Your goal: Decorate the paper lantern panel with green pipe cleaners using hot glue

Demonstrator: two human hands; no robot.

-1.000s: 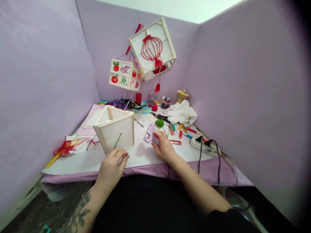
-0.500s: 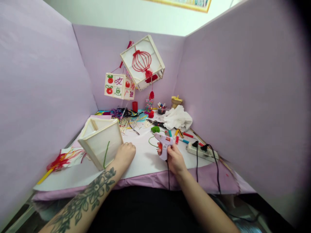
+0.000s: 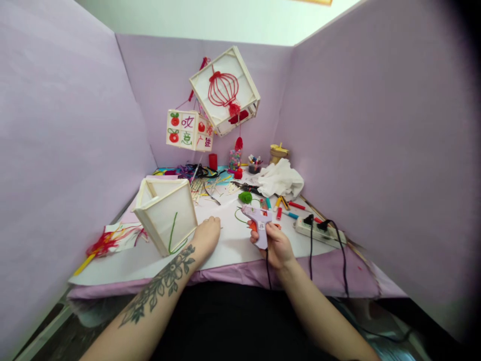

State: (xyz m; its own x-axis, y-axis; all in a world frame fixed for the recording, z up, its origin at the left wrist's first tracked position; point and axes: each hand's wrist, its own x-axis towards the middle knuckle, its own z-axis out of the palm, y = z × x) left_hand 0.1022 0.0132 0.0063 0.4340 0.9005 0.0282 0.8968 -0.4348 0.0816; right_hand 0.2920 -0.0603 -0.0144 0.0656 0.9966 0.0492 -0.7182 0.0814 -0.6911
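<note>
My right hand (image 3: 280,245) is wrapped round the handle of a pale purple glue gun (image 3: 260,220), its nozzle pointing left and its cord hanging down. My left hand (image 3: 209,234) rests low over the white sheet with its fingers curled closed; what they hold, if anything, is hidden. Just left of that hand stands a lantern frame (image 3: 171,223) of light sticks with white panels, open at the top. A green strand (image 3: 173,231) runs up its front panel and curves at the bottom. Behind the glue gun lies a green yarn bundle (image 3: 245,197) with a loose loop.
A power strip (image 3: 319,231) with black cords lies at right, near scattered markers (image 3: 279,213). White crumpled cloth (image 3: 280,178), pliers (image 3: 244,188) and thin sticks (image 3: 203,190) lie farther back. Finished lanterns (image 3: 225,93) hang above. Red and yellow strands (image 3: 103,245) lie at left.
The whole view has shifted slightly. My left hand has moved a little right, away from the lantern frame, uncovering more of the green strand's lower curve. The glue gun stays in my right hand.
</note>
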